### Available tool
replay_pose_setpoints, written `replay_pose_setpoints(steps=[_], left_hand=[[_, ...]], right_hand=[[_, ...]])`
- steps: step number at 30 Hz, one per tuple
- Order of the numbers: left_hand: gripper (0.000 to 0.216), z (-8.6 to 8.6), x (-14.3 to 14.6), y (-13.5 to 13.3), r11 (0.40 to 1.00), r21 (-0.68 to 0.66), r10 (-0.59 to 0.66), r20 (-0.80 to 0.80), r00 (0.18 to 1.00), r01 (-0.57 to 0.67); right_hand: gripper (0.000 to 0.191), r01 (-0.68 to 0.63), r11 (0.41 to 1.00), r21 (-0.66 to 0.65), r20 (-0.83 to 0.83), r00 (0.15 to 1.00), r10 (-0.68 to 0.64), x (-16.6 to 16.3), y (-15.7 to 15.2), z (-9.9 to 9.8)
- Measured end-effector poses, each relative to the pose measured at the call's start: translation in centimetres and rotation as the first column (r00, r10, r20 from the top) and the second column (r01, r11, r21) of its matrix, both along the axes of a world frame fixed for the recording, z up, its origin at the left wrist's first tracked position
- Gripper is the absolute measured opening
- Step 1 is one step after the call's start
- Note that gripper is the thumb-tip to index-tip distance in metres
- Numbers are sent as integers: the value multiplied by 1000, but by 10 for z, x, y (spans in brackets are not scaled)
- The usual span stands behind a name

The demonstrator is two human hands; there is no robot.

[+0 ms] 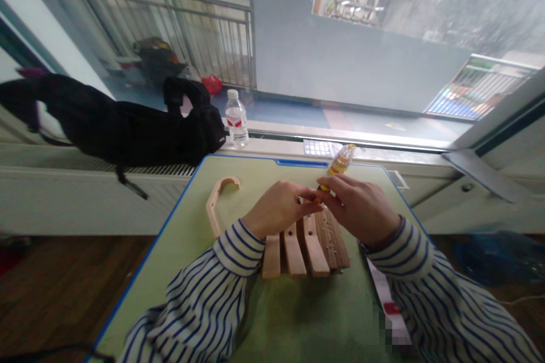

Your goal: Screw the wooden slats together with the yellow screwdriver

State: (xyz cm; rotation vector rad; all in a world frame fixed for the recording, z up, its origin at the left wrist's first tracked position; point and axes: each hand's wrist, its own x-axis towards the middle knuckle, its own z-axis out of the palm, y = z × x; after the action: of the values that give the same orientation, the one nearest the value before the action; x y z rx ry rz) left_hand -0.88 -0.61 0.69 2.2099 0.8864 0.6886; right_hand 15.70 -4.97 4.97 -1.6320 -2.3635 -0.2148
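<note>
Both hands meet above a fan of wooden slats (298, 247) in the middle of the green worktop (200, 295). The right hand (361, 210) is curled, knuckles up, around a yellow-handled tool (340, 162). The tool's clear amber handle sticks out on the far side of the fingers and tilts away to the right. The left hand (276, 210) reaches across from the left with its fingertips pinched narrow against the tool's near end; what sits between them is too small to tell. Both wrists come out of blue-and-white striped sleeves.

The slats are pale, smooth and flat with drilled holes, and the rightmost is darker and speckled. A curved wooden piece (219, 201), hooked like a handle, lies to the left. On the far sill stand a clear plastic bottle (237, 119) and a slumped black bag (128, 125).
</note>
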Motion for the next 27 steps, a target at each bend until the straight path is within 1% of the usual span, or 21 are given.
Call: replay_pose_setpoints(steps=[5,8,10,13,16,21,27], left_hand=[[34,0,2,0,1000,7,27,-4,1000,-27],[33,2,1,-1,1000,12,22,-16,1000,-22],[33,3,1,-1,1000,17,25,-26,999,-24],[34,1,2,0,999,19,26,-35,999,-26],[34,-1,1,1,1000,5,9,-37,999,-9],[31,-1,1,2,1000,-27,0,-28,1000,-1],[29,0,-1,2,999,-26,-31,-20,999,30]], right_hand=[[33,-61,996,-64,-44,997,58,3,0,5],[37,-107,991,-75,-82,992,101,5,-1,8],[38,-135,988,-77,-85,988,129,6,-1,9],[33,-158,984,-82,-58,987,153,6,0,10],[30,-153,985,-79,-38,988,151,6,2,9],[31,-117,993,-29,-10,993,116,5,4,5],[32,-60,998,-14,6,998,60,4,4,2]])
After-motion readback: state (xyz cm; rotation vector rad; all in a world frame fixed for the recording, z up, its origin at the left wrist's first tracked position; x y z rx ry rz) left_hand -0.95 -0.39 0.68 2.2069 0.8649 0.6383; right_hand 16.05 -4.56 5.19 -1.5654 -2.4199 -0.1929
